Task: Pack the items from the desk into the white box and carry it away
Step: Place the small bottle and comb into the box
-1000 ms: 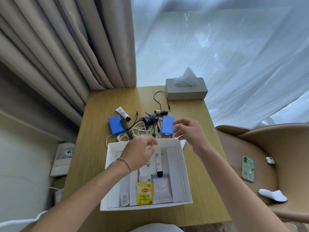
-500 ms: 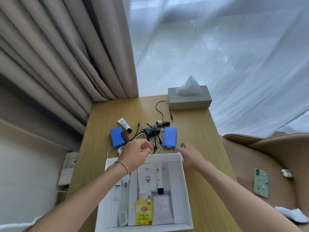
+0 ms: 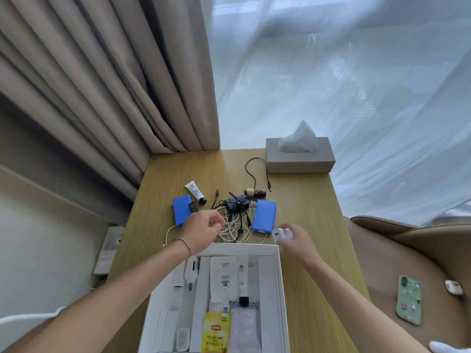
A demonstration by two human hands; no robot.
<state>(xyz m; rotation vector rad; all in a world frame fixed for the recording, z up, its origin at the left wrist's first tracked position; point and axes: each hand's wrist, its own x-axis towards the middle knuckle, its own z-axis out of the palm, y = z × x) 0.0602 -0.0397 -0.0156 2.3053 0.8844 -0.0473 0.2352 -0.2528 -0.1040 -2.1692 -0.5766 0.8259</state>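
The white box (image 3: pixel 279 276) lies open at the near edge of the desk. It holds a Lipton tea bag (image 3: pixel 216 332), a white tube with a black cap (image 3: pixel 243 278), a leaflet (image 3: pixel 224 276) and other small items. Just beyond its far rim, my left hand (image 3: pixel 201 231) pinches the coiled white cable (image 3: pixel 235 231). My right hand (image 3: pixel 295 242) grips a small white charger plug (image 3: pixel 280 234) near the box's far right corner. Two blue packs (image 3: pixel 181 210) (image 3: pixel 264 216), a tangle of black cables (image 3: pixel 235 203), a small brown bottle (image 3: pixel 253 192), a white tube (image 3: pixel 195 191) and a black comb (image 3: pixel 193 207) lie on the desk.
A grey tissue box (image 3: pixel 300 161) stands at the desk's far right corner. Curtains hang behind the desk and to its left. A brown chair (image 3: pixel 382 263) at the right carries a green phone (image 3: pixel 409 300) and an earbud case (image 3: pixel 453 287).
My right hand dropped to the desk by the box's far right corner and now grips the white plug. My left hand moved from over the box out to the white cable.
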